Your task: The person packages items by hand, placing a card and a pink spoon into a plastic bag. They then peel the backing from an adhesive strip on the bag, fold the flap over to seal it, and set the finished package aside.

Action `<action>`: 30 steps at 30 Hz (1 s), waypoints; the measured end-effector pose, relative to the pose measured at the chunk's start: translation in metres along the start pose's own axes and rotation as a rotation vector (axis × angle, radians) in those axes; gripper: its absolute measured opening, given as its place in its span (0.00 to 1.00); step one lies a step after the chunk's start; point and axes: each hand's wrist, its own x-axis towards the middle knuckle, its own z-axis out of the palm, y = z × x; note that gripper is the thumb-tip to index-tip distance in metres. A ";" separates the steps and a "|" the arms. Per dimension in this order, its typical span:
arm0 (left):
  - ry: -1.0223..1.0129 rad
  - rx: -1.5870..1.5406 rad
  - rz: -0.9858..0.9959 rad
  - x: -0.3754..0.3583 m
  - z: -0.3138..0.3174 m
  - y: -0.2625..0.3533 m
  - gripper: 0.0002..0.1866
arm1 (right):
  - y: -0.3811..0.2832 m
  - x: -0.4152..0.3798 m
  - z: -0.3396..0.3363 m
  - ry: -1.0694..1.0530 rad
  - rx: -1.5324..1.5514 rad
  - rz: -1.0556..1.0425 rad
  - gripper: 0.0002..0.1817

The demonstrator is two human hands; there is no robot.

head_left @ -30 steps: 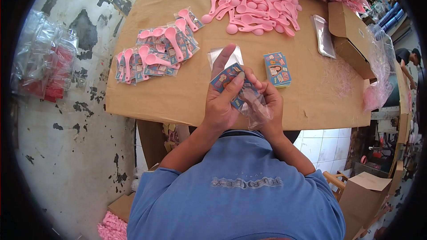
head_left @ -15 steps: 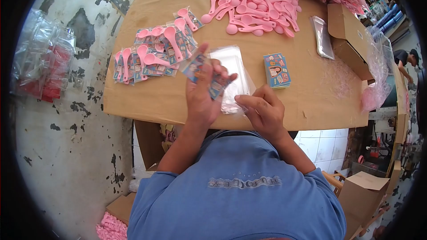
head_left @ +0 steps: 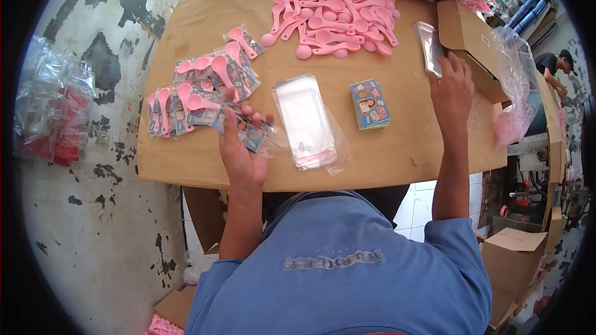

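My left hand (head_left: 241,160) is closed on a bagged card (head_left: 253,139), a blue printed card in clear plastic; part of it lies behind my fingers. Just beyond that hand are packed pink spoons (head_left: 220,69), each in a clear bag with a card. My right hand (head_left: 453,87) reaches out with fingers apart, fingertips at the near end of a clear plastic packet (head_left: 428,46). Between my hands lie a stack of clear plastic bags (head_left: 304,118) and a stack of blue printed cards (head_left: 369,105).
A big pile of loose pink spoons (head_left: 338,15) covers the table's far middle. An open cardboard box (head_left: 475,49) stands at the right edge, crumpled plastic (head_left: 524,80) beside it. Plastic packs (head_left: 56,99) hang at the left wall. A person (head_left: 552,68) is far right.
My right hand has left the bag stack and moved far right to the clear packet. My left hand has shifted left and down, still holding the bagged card. The view has shifted slightly.
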 end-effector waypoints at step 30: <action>0.016 0.208 0.142 -0.017 -0.010 -0.014 0.27 | -0.081 0.036 -0.019 -0.123 1.343 0.050 0.10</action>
